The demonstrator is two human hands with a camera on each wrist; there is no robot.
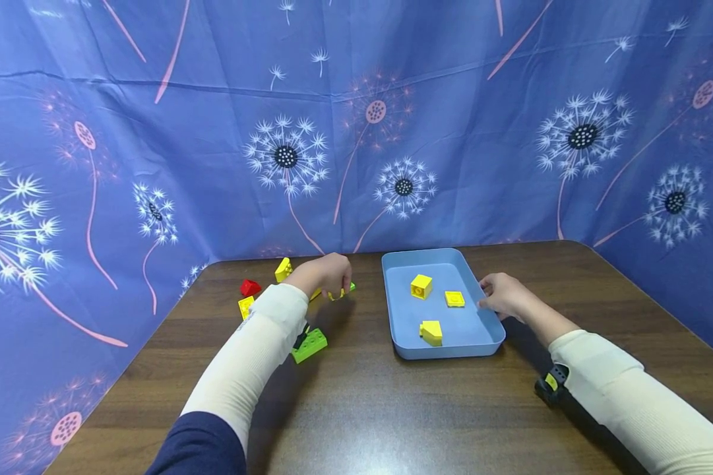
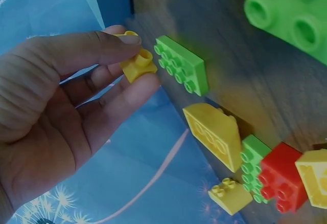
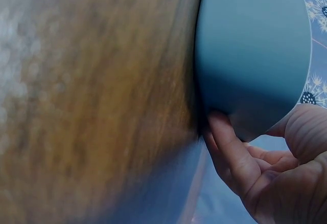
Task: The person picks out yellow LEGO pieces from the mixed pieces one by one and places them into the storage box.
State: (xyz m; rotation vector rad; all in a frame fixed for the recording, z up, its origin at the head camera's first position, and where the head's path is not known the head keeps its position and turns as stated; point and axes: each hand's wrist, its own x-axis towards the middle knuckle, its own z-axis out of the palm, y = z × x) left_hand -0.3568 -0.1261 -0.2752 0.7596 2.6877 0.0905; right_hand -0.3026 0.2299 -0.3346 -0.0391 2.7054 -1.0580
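My left hand (image 1: 325, 272) pinches a small yellow toy brick (image 2: 138, 66) between thumb and fingers, above the table left of the tray. Studs show on that brick in the left wrist view. At the right side of the blue tray (image 1: 451, 351) is my right hand (image 1: 504, 295), which grips the tray's wall. In the right wrist view its fingertips touch the outer wall, and the thumb is partly hidden behind the rim. Inside the tray lie a yellow cube-like brick (image 1: 421, 287), a flat yellow piece (image 1: 454, 299) and a yellow slanted brick (image 1: 431, 333).
Around my left forearm lie a green brick (image 1: 310, 345), a red brick (image 1: 250, 287) and yellow bricks. The left wrist view also shows another green brick (image 2: 182, 64) and a yellow slanted brick (image 2: 213, 134). A blue patterned cloth (image 1: 356, 145) hangs behind the wooden table (image 1: 356, 409).
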